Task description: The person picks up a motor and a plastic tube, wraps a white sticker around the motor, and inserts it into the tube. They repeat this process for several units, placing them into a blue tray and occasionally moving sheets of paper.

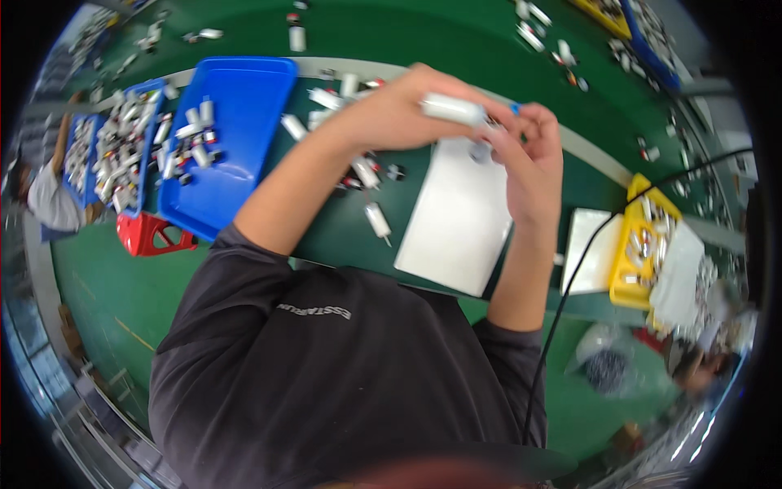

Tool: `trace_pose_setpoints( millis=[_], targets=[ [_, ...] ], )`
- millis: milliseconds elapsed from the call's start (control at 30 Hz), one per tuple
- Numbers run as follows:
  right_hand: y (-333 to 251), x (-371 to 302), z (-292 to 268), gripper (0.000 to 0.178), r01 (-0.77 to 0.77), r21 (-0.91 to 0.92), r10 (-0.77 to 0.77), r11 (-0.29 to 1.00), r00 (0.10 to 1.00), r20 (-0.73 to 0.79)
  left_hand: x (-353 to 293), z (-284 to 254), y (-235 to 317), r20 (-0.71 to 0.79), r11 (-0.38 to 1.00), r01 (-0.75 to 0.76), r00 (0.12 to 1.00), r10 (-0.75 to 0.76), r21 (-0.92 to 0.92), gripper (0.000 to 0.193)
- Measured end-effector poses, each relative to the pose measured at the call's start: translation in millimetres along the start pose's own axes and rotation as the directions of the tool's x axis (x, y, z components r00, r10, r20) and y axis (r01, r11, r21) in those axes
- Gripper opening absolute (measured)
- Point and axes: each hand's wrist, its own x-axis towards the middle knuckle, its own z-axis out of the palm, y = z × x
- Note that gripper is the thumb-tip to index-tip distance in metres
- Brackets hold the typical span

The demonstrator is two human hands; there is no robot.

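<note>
My left hand [399, 110] is closed round a small white cylindrical bottle [450, 108], which lies nearly level above the work table. Against the bottle's right end are the bent fingers of my right hand [531, 163]; they pinch something small that the fingers mostly hide. A bit of blue [515, 107] shows at the fingertips. Below both hands lies a white sheet or pad [458, 220], with a small clear piece [480, 152] near its top. More white bottles lie loose under my left forearm, one of them [376, 220] apart from the others.
At left, a blue tray [232, 147] holds several bottles, beside fuller blue bins [149, 155]. A red stool [151, 235] stands below. To the right are a white pad [588, 244], a yellow bin [623, 277] and a hanging black cable [574, 273]. Beyond runs a green belt [440, 37]; other people sit at both sides.
</note>
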Motion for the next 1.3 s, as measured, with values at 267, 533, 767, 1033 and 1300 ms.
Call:
trace_pose_setpoints(
  millis=[267,533,767,1033,1300],
  targets=[
    [11.7,0.0,-26.9,0.013,-0.290,0.280,0.260,0.915,0.956,0.138,-42.5,-12.4,56.6,-0.271,0.963,0.269,0.930,-0.250,0.034,0.026],
    [10.4,3.0,-47.9,0.016,0.058,-0.805,-0.117,0.591,0.993,-0.015,-249.5,-220.4,64.8,-0.795,0.198,0.822,0.567,-0.217,0.533,0.038],
    [29.0,4.9,-36.0,0.018,0.182,-0.943,-0.149,0.280,0.978,0.144,-184.3,-248.4,14.3,-0.698,0.412,0.660,0.712,-0.077,0.628,0.046],
    [20.5,-1.2,-37.2,0.009,0.120,-0.918,-0.066,0.377,0.993,0.103,-72.3,-303.1,-144.6,-0.752,-0.166,0.735,0.626,-0.207,0.658,0.055],
    [17.9,-2.6,-36.2,0.009,0.134,-0.969,-0.018,0.207,0.991,0.133,-37.9,-274.1,-104.6,-0.693,0.815,0.561,0.646,-0.321,0.145,0.031]
  ],
)
